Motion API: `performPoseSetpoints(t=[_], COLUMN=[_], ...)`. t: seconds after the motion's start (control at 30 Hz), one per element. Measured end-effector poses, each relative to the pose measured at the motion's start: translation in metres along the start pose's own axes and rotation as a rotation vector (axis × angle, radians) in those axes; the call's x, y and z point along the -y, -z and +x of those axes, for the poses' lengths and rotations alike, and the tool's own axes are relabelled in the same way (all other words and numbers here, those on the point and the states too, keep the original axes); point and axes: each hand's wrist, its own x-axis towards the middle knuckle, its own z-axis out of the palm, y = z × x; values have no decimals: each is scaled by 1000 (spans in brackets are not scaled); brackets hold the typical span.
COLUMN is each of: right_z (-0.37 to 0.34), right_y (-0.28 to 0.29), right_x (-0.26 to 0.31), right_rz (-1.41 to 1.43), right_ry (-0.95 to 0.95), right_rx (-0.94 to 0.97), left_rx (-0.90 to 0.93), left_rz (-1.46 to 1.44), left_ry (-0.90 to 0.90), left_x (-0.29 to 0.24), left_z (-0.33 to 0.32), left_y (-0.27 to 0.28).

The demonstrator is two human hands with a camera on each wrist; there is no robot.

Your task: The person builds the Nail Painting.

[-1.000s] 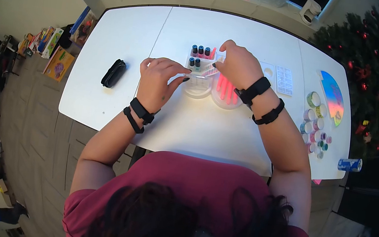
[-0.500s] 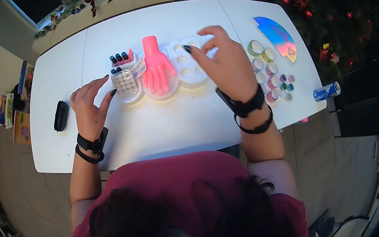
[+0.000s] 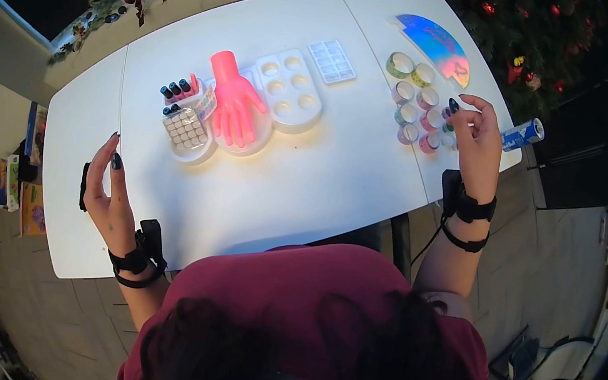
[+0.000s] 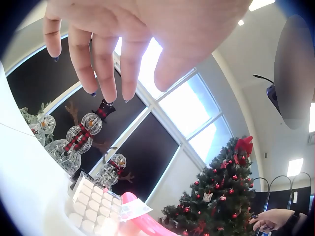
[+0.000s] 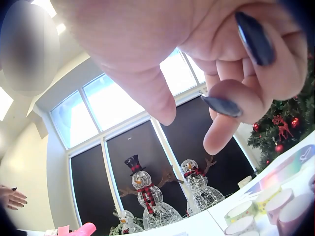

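Observation:
My left hand (image 3: 110,198) hovers over the table's left side with fingers extended, holding nothing; the left wrist view shows its fingers (image 4: 106,69) hanging apart. My right hand (image 3: 479,148) is above the right edge, beside several rolls of tape (image 3: 427,97) and small jars, its fingers bent and no object visible in them. In the middle stand a pink model hand (image 3: 235,102) on a round white base, a clear packet of pale nail-shaped pieces (image 3: 186,129), dark-capped bottles (image 3: 175,88) and a white tray with round wells (image 3: 288,88).
A white compartment tray (image 3: 332,61) and a shiny rainbow fan-shaped sheet (image 3: 439,47) lie toward the back. A blue can (image 3: 523,135) is past my right hand. A black case (image 3: 84,187) lies partly behind my left hand. Behind the table are a decorated tree (image 4: 216,191) and wire snowmen (image 4: 81,135).
My right hand has moved right, from over the middle trays to the tape rolls. My left hand has drawn back left, away from the clear packet. The view has turned.

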Motion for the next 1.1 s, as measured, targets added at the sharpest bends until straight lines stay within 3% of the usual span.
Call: performPoseSetpoints(t=[0.4, 0.5, 0.57, 0.63, 0.73, 0.8, 0.87, 0.93, 1.0, 1.1], right_z=[5, 39, 92, 136, 170, 181, 190, 204, 192, 147], right_y=[-17, -22, -30, -45, -69, -86, -99, -109, -110, -103], right_x=[13, 10, -21, -48, -44, -43, -51, -60, -37, 30], right_rz=[92, -38, -549, -619, -772, -1001, -1049, -1025, -939, -659], right_ry=[-21, -20, 454, 461, 358, 200, 214, 150, 207, 382], right_rx=[52, 140, 249, 312, 407, 484, 467, 573, 513, 444], left_rx=[-35, -33, -16, -29, -34, -29, 73, 162, 263, 496], left_rz=[-33, -37, -31, -39, -65, -82, -82, -134, -184, -372], left_ry=[-7, 0, -11, -5, -30, -57, -113, -167, -196, -89], left_x=[6, 8, 6, 3, -2, -8, -25, -40, -45, -52], left_z=[-3, -2, -1, 0, 5, 10, 17, 24, 28, 33], left_y=[8, 9, 8, 7, 4, -1, -10, -20, -32, -60])
